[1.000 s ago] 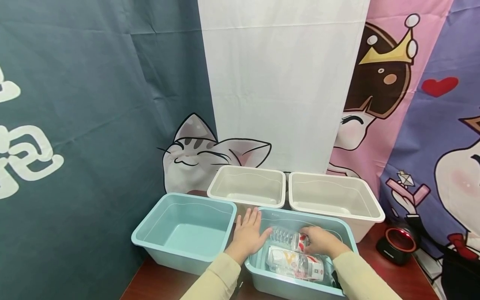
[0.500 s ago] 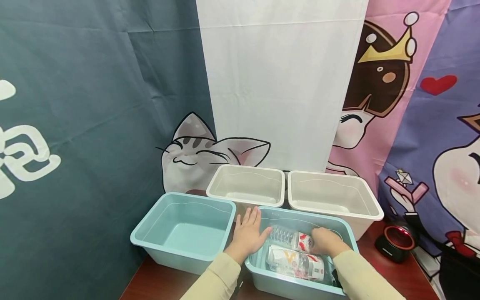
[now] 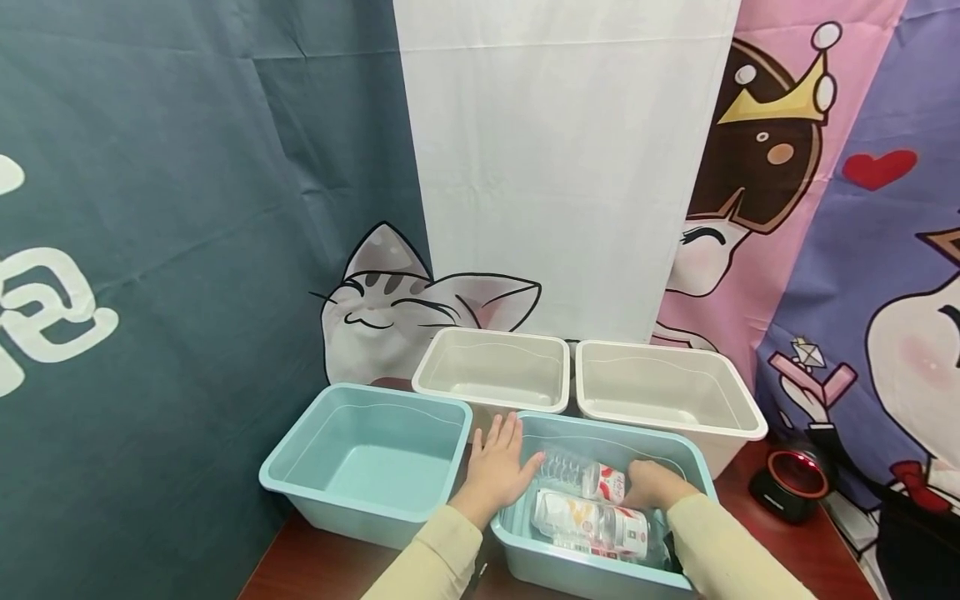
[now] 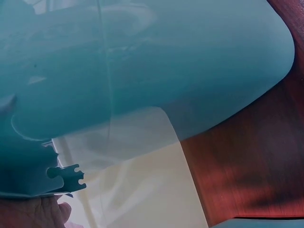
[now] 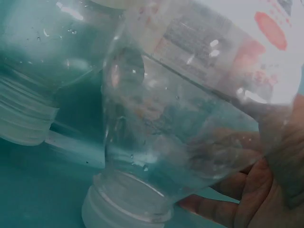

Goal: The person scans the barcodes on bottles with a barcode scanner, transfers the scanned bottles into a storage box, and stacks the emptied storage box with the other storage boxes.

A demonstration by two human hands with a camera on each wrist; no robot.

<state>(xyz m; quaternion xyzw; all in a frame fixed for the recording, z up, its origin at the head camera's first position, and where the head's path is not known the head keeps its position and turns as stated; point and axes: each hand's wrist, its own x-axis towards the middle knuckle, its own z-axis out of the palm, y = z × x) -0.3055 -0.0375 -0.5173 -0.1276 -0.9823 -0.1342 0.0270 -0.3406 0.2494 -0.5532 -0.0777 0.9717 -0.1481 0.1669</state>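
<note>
My left hand [image 3: 495, 467] lies with straight, spread fingers on the left rim of the right-hand light blue bin [image 3: 600, 427]. Inside that bin, my right hand [image 3: 651, 485] grips the right end of a clear plastic bottle [image 3: 570, 473] with a red and white label. The right wrist view shows that hand's fingers [image 5: 213, 206] bent behind the bottle's tapering shoulder, partly seen through the plastic. A second clear bottle [image 3: 577, 515] with a white label lies in front of it. More red and white print shows beneath, partly hidden. Both bottles lie on their sides.
Another light blue bin [image 3: 375, 467] stands to the left. Behind are two white bins, the left one [image 3: 495, 367] and the right one [image 3: 660, 392]. A black device [image 3: 791, 483] with a red glowing ring sits at the table's right. Printed cloths hang behind.
My right hand has slid right along the rear bottle, from its label to its right end, and sits lower in the bin. My left hand has stayed on the rim.
</note>
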